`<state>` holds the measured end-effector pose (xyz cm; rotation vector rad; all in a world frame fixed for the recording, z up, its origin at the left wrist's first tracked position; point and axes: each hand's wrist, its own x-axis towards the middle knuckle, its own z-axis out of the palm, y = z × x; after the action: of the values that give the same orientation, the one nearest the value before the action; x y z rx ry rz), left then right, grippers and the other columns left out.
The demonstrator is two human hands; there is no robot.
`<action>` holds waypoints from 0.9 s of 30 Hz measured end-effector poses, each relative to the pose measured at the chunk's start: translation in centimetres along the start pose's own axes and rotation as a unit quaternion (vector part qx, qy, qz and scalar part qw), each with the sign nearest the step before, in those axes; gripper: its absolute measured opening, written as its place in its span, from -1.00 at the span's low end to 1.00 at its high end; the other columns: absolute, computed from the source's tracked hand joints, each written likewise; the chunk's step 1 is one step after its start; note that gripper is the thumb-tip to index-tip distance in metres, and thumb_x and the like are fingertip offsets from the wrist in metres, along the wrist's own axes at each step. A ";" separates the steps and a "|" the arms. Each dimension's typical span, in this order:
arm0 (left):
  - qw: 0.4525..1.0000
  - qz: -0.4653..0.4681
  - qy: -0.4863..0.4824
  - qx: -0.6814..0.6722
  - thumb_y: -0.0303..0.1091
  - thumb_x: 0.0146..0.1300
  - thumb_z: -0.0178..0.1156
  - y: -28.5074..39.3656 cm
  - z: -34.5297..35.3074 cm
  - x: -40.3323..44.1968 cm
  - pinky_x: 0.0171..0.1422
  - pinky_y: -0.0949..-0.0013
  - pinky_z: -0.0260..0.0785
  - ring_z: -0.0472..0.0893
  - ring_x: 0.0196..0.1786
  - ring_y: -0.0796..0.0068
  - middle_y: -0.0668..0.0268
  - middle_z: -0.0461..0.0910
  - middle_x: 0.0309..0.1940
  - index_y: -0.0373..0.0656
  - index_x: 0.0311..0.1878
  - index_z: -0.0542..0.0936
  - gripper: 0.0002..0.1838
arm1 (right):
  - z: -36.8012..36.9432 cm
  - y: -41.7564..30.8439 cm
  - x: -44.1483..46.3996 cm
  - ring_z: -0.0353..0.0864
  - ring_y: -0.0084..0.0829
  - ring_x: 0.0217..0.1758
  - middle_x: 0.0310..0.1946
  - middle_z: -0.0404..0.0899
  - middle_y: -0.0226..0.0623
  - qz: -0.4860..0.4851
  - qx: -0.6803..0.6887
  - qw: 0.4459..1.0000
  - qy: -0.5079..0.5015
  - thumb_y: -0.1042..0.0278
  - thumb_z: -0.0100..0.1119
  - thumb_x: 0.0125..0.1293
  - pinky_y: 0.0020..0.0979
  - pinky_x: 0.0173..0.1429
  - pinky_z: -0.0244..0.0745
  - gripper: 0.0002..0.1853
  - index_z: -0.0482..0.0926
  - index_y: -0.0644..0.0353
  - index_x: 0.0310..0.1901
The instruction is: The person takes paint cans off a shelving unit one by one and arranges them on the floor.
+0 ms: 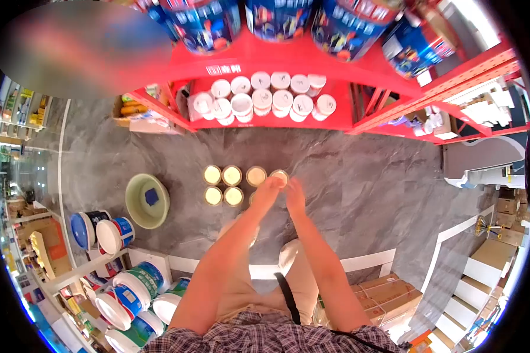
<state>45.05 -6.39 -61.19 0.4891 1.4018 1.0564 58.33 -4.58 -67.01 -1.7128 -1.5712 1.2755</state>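
On the grey floor ahead of me stand several small round cans, seen from above. The left ones, such as this yellow-topped can (232,175), are pale yellow on top. To their right is a tan-topped can (256,176), and beside it another tan-topped can (281,175) sits at my fingertips. My left hand (270,188) has its fingers closed at the near left edge of that can. Along its right side is my right hand (295,189), its fingers smeared. Another can is mostly hidden behind my left wrist.
A red shelf (335,120) in front holds rows of white-lidded tubs (262,101), with large blue paint buckets (209,29) above. At left stand a pale green basin (131,203) with a blue cloth (152,196) and more paint buckets (116,235). Cardboard boxes (388,300) lie near my right side.
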 end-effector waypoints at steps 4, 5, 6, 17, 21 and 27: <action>0.996 0.070 -0.055 -0.019 -0.62 0.15 -0.01 12.6 -2.0 -6.5 0.02 0.46 0.39 0.56 -0.09 0.49 0.27 0.57 -0.20 -0.29 -0.04 0.47 -0.72 | -3.5 -10.0 -3.7 0.45 -0.18 0.10 0.07 0.44 -0.12 -0.069 0.071 0.995 -0.025 0.24 -0.09 0.32 -0.33 0.18 0.32 -0.58 0.30 0.21 0.16; 0.994 0.092 -0.061 -0.011 -0.62 0.16 -0.01 15.9 -2.5 -8.4 0.04 0.45 0.39 0.55 -0.08 0.48 0.26 0.57 -0.19 -0.29 -0.03 0.46 -0.72 | -4.8 -13.5 -4.2 0.50 -0.24 0.06 0.07 0.45 -0.15 -0.067 0.094 0.992 -0.044 0.30 -0.08 0.32 -0.36 0.13 0.37 -0.59 0.27 0.20 0.18; 0.991 0.117 -0.068 -0.003 -0.62 0.18 -0.02 19.3 -2.9 -10.3 0.06 0.43 0.40 0.55 -0.08 0.47 0.25 0.56 -0.18 -0.29 -0.01 0.44 -0.71 | -6.3 -17.7 -4.7 0.50 -0.24 0.06 0.07 0.45 -0.15 -0.091 0.097 0.991 -0.032 0.30 -0.08 0.32 -0.36 0.13 0.37 -0.59 0.27 0.20 0.18; 0.884 0.460 -0.065 0.049 -0.73 0.20 -0.08 49.5 -2.6 -18.0 0.09 0.40 0.39 0.55 -0.07 0.47 0.26 0.53 -0.13 -0.27 -0.01 0.41 -0.69 | -21.7 -51.6 -5.5 0.52 -0.40 0.01 0.02 0.45 -0.14 -0.299 0.303 0.904 -0.043 0.66 -0.13 0.29 -0.45 0.08 0.40 -0.55 0.19 0.21 0.22; 0.795 0.593 0.039 0.125 -0.76 0.14 -0.04 57.6 0.4 -17.3 0.10 0.43 0.39 0.55 -0.04 0.41 0.25 0.49 -0.15 -0.29 -0.04 0.42 -0.68 | -25.9 -59.6 -3.3 0.48 -0.41 0.09 0.03 0.44 -0.16 -0.409 0.274 0.869 -0.054 0.71 -0.11 0.27 -0.44 0.13 0.38 -0.53 0.21 0.22 0.22; 0.656 0.686 0.245 0.195 -0.58 -0.03 0.27 68.0 5.2 -16.9 0.27 0.19 0.23 0.33 0.19 0.03 -0.04 0.27 0.11 -0.35 0.21 0.18 -0.29 | -29.2 -68.6 1.2 0.32 -0.34 0.29 0.19 0.33 -0.17 -0.505 0.215 0.834 -0.061 0.68 -0.12 0.28 -0.37 0.31 0.25 -0.51 0.19 0.26 0.26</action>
<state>31.99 14.63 4.58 1.8966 1.6589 2.2031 49.54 18.55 3.29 -0.3596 -1.6905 1.0195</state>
